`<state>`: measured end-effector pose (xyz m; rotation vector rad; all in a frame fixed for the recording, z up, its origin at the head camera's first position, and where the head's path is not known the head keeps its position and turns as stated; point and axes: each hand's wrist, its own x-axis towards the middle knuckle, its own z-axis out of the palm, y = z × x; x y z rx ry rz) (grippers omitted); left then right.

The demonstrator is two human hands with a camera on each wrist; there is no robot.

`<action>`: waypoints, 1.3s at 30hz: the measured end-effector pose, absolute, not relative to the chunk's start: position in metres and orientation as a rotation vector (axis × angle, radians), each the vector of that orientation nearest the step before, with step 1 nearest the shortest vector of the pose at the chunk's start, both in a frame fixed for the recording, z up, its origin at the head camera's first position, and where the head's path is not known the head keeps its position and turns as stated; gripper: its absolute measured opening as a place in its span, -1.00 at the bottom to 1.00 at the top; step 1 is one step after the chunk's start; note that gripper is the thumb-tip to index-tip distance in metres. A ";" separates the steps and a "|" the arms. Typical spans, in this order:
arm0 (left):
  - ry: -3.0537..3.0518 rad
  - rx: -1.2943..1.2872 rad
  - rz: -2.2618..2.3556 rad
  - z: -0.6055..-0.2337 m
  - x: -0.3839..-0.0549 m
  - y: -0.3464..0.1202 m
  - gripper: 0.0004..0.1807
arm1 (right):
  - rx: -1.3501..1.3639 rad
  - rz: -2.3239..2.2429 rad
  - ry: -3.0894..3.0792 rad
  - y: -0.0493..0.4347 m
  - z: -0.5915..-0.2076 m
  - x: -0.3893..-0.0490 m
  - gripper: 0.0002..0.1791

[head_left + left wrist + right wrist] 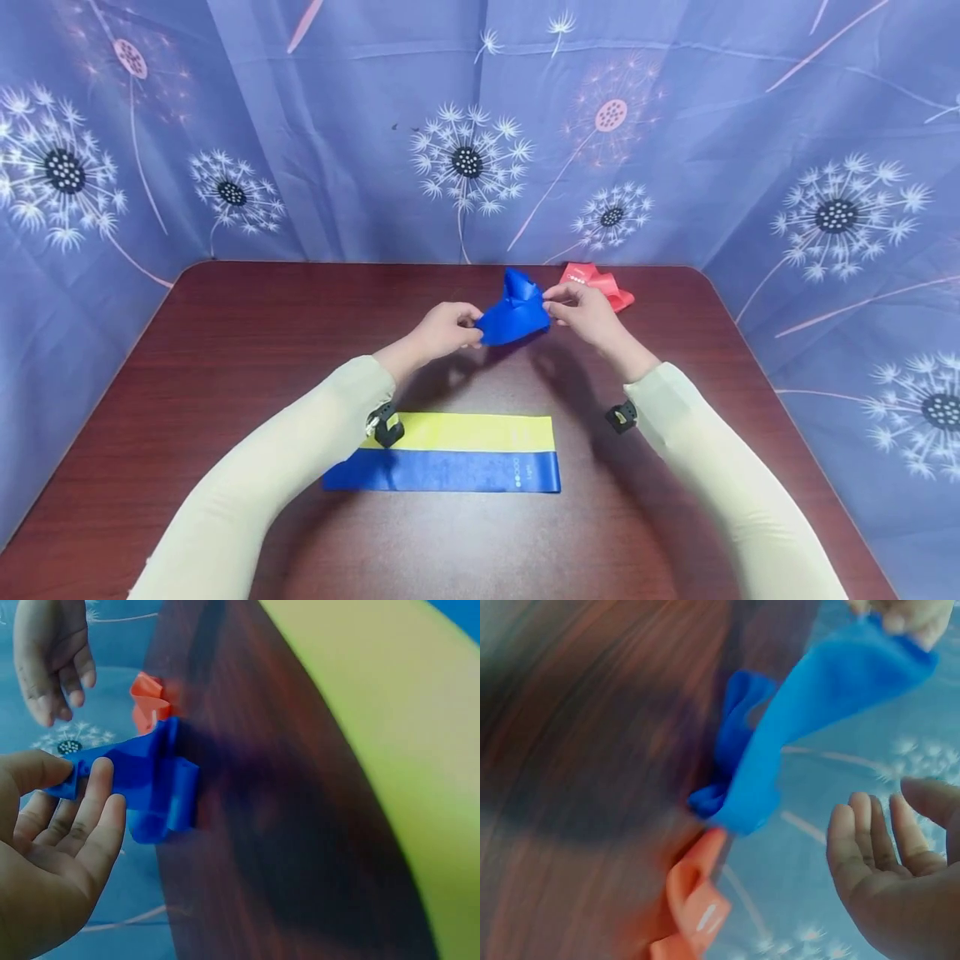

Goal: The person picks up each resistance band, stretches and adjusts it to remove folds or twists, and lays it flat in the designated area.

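My left hand (447, 327) pinches one end of a crumpled blue resistance band (516, 312) between thumb and fingers. In the left wrist view the rest of this band (176, 787) hangs in loose folds away from the hand (56, 832). Close to the band's other side is my right hand (588, 315); the right wrist view shows that hand (900, 862) apart from the band, its fingers loosely extended and holding nothing. A crumpled red resistance band (600, 283) lies just beyond the right hand, at the table's back edge.
On the reddish-brown table (225, 367), a yellow band (472, 432) and another blue band (450, 471) lie flat side by side nearer me. The left forearm partly covers their left ends. A blue dandelion-print curtain (360, 167) hangs behind the table and along its sides.
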<state>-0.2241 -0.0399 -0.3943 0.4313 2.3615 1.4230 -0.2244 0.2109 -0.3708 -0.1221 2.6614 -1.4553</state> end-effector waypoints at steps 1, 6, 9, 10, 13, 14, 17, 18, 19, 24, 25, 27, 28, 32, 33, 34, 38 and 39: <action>2.352 0.426 1.425 -0.396 -0.222 -0.044 -0.64 | -0.121 -1.431 2.666 0.214 -0.373 -0.225 -0.63; 2.326 0.377 1.402 -0.397 -0.214 -0.065 -0.71 | -0.101 -1.336 2.665 0.224 -0.389 -0.233 -0.59; 2.321 0.345 1.363 -0.397 -0.212 -0.078 -0.75 | -0.068 -1.316 2.650 0.226 -0.400 -0.239 -0.56; 2.322 0.333 1.350 -0.397 -0.212 -0.084 -0.76 | -0.057 -1.323 2.640 0.224 -0.404 -0.240 -0.55; 2.339 0.298 1.310 -0.400 -0.213 -0.103 -0.76 | -0.016 -1.362 2.606 0.218 -0.410 -0.245 -0.55; 2.348 0.282 1.296 -0.401 -0.214 -0.109 -0.76 | -0.004 -1.369 2.596 0.214 -0.412 -0.245 -0.54; 2.382 0.237 1.232 -0.406 -0.215 -0.125 -0.80 | 0.010 -1.366 2.582 0.203 -0.415 -0.248 -0.48; 2.393 0.225 1.206 -0.406 -0.215 -0.129 -0.83 | 0.012 -1.357 2.581 0.199 -0.416 -0.249 -0.46; 2.398 0.213 1.186 -0.407 -0.215 -0.132 -0.84 | 0.017 -1.350 2.578 0.196 -0.417 -0.249 -0.43; 2.398 0.192 1.135 -0.410 -0.214 -0.148 -0.72 | 0.080 -1.415 2.496 0.188 -0.421 -0.253 -0.41; 2.393 0.201 1.148 -0.413 -0.216 -0.151 -0.69 | 0.094 -1.426 2.480 0.189 -0.421 -0.253 -0.43; 2.383 0.197 1.164 -0.416 -0.217 -0.156 -0.63 | 0.077 -1.445 2.472 0.192 -0.422 -0.253 -0.48; 2.383 0.194 1.165 -0.417 -0.218 -0.158 -0.59 | 0.074 -1.441 2.473 0.194 -0.422 -0.253 -0.50; 2.376 0.110 1.161 -0.419 -0.220 -0.164 -0.56 | 0.063 -1.406 2.481 0.198 -0.423 -0.251 -0.55; 2.376 0.092 1.154 -0.419 -0.220 -0.165 -0.58 | 0.081 -1.380 2.482 0.198 -0.422 -0.250 -0.56; 2.378 0.079 1.152 -0.419 -0.220 -0.165 -0.63 | 0.088 -1.368 2.478 0.198 -0.422 -0.249 -0.57; 2.402 0.065 1.123 -0.421 -0.222 -0.165 -0.76 | 0.102 -1.316 2.471 0.201 -0.421 -0.246 -0.58; 2.414 0.067 1.114 -0.421 -0.222 -0.165 -0.76 | 0.100 -1.304 2.466 0.202 -0.420 -0.245 -0.57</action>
